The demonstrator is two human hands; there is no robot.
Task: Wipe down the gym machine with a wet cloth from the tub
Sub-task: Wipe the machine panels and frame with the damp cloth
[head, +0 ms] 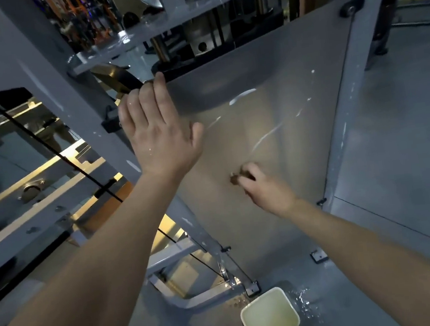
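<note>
The gym machine has a translucent shield panel [274, 82] over its weight stack, framed by grey posts. My left hand [156, 131] lies flat against the panel's upper left part, fingers straight and reaching its top edge. My right hand [260, 187] is lower, at the panel's middle, fingers curled around a small dark cloth [236, 177] pressed to the surface; most of the cloth is hidden under the hand. Wet streaks shine on the panel above it. The white square tub [270, 315] with pale water stands on the floor below.
A grey slanted post [92, 117] runs along the panel's left side, another post [344, 112] on its right. Black cables [56, 153] and a grey frame bar [38, 205] lie to the left. Water is splashed on the grey floor [307, 305] next to the tub.
</note>
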